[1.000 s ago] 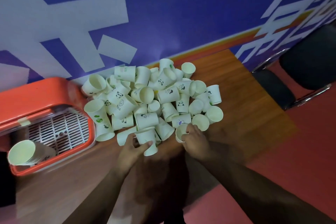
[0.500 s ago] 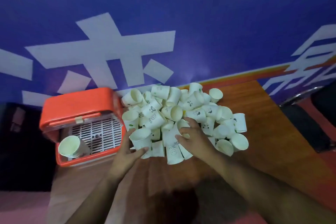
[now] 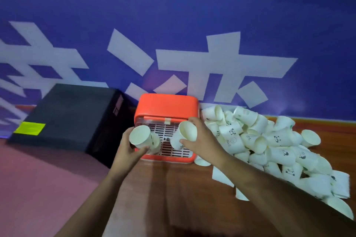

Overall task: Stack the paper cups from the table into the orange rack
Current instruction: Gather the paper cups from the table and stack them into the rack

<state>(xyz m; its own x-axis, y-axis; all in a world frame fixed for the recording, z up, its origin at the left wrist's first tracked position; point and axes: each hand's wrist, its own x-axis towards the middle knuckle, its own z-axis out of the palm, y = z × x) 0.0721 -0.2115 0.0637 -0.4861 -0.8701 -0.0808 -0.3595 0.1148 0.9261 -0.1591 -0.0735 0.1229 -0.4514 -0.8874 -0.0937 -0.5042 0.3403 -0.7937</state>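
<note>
The orange rack (image 3: 167, 106) with a white slatted grid inside stands on the wooden table (image 3: 173, 194) against the blue wall. My left hand (image 3: 126, 150) grips a paper cup (image 3: 140, 137) at the rack's left side, mouth toward me; it seems nested on other cups behind it. My right hand (image 3: 201, 141) holds a single paper cup (image 3: 185, 134) over the rack's right half, also tilted mouth toward me. A big heap of white paper cups (image 3: 269, 142), some with panda prints, lies to the right of the rack.
A black box (image 3: 73, 115) with a yellow-green label (image 3: 29, 128) sits just left of the rack. The table's left edge runs below the rack, with pink floor (image 3: 38, 188) beyond. The blue wall with white lettering is close behind.
Both hands left the cup heap and moved left to the rack, each carrying a cup. The view swung left, so the rack is now central and the black box appears.
</note>
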